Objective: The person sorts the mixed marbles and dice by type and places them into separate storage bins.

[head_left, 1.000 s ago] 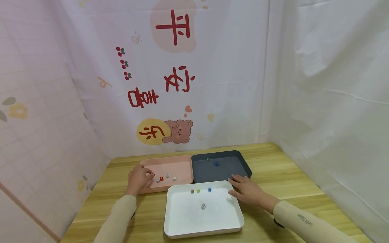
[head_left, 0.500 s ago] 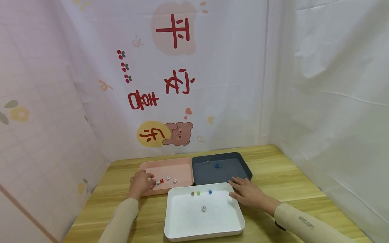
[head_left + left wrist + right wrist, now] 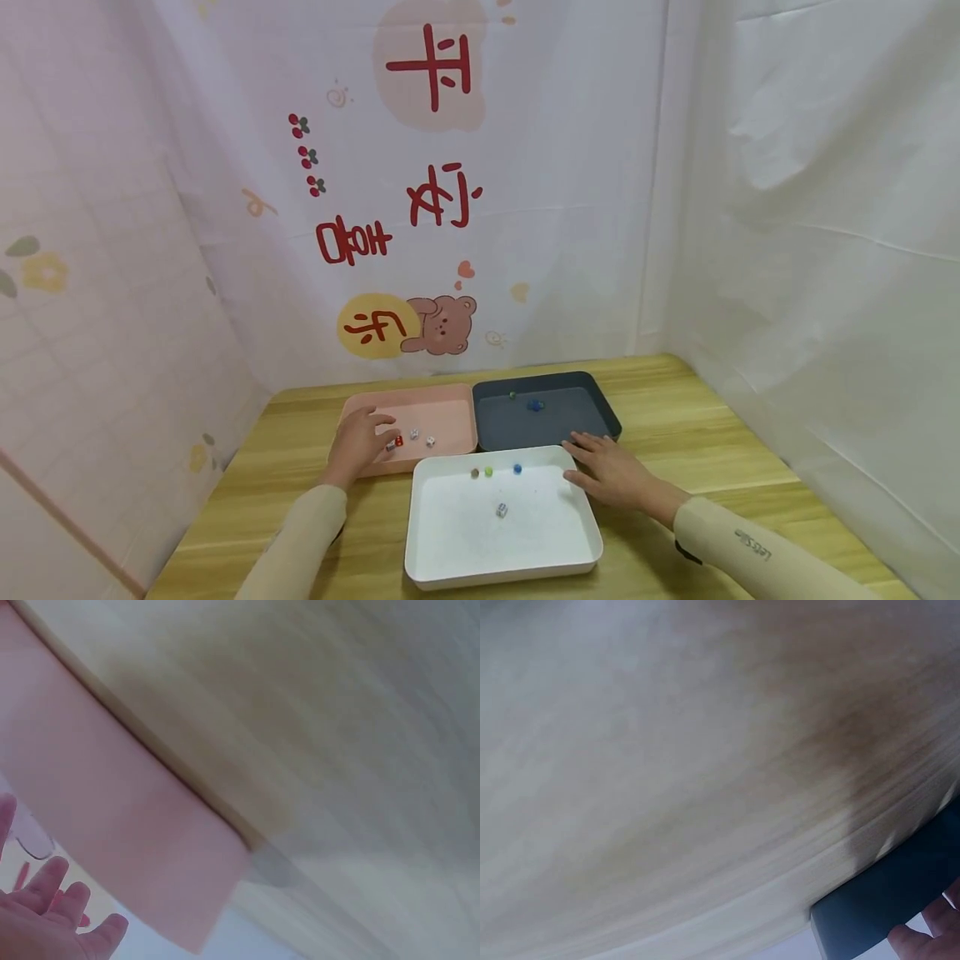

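Observation:
My left hand (image 3: 362, 437) is over the left part of the pink tray (image 3: 442, 400). Its fingers are apart and loosely bent, and nothing shows between them in the head view. Just by its fingertips lie a red die (image 3: 399, 441) and a greyish die (image 3: 390, 447). Two pale dice, one (image 3: 415, 434) farther back and another (image 3: 431, 442) to the right, share that tray. With fingers spread, my right hand (image 3: 611, 471) rests at the far right corner of the white tray (image 3: 495, 571), close to the dark tray. The left wrist view shows the hand's fingers (image 3: 49, 881) beside the pink wall.
The white tray holds a clear-looking die (image 3: 502, 510) and small brown (image 3: 475, 473), yellow-green (image 3: 489, 472) and blue (image 3: 517, 469) pieces. Several small green and blue pieces (image 3: 536, 405) lie in the dark grey tray (image 3: 555, 433). Printed cloth walls surround the wooden table (image 3: 720, 467).
A red piece at the left fingertips a second ago went down into the pink tray and is no longer visible there. The left hand then shifted right, fingers spreading. The right hand stayed put.

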Demonstrator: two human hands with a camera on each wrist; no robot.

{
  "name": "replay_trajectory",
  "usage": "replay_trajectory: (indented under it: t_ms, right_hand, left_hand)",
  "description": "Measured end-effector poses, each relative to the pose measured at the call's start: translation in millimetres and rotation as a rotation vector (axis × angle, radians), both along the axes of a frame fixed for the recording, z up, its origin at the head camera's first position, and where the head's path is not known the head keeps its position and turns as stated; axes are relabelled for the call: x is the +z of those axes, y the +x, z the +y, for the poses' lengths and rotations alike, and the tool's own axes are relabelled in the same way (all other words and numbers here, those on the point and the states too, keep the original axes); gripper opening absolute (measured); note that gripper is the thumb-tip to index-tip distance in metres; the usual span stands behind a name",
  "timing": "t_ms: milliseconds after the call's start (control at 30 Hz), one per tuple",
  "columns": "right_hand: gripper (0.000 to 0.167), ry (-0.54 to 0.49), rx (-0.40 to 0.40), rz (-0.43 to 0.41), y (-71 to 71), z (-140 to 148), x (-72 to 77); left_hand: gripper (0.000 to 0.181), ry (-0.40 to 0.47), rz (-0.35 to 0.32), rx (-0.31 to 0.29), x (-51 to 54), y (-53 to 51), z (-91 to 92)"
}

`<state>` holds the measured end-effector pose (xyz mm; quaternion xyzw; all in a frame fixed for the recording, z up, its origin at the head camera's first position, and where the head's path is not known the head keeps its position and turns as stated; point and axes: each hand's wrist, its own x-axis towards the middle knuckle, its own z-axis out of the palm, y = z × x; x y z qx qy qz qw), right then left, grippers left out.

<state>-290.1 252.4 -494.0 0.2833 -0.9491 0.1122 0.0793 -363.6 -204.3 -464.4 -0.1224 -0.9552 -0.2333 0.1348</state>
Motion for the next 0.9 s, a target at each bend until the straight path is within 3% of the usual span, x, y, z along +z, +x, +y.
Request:
replay_trajectory:
  t_ms: [167, 333, 533, 900]
  right_hand:
    - [0.064, 0.004, -0.011, -0.009, -0.4, -0.1, 0.6]
    - [0.065, 0.017, -0.021, -0.035, -0.7, -0.1, -1.1]
    - [0.065, 0.015, -0.017, -0.032, -0.6, -0.2, -0.6]
    - [0.064, 0.007, -0.012, -0.02, 1.5, -0.8, 0.6]
  left_hand:
    - [0.029, 0.045, -0.047, -0.043, 7.6, 1.8, 12.6]
    - [0.031, 0.104, -0.102, -0.074, 8.2, 5.4, 25.0]
    - [0.029, 0.163, -0.127, -0.164, 9.9, 15.4, 43.8]
    - [0.032, 0.101, -0.213, -0.317, 18.4, 40.7, 83.1]
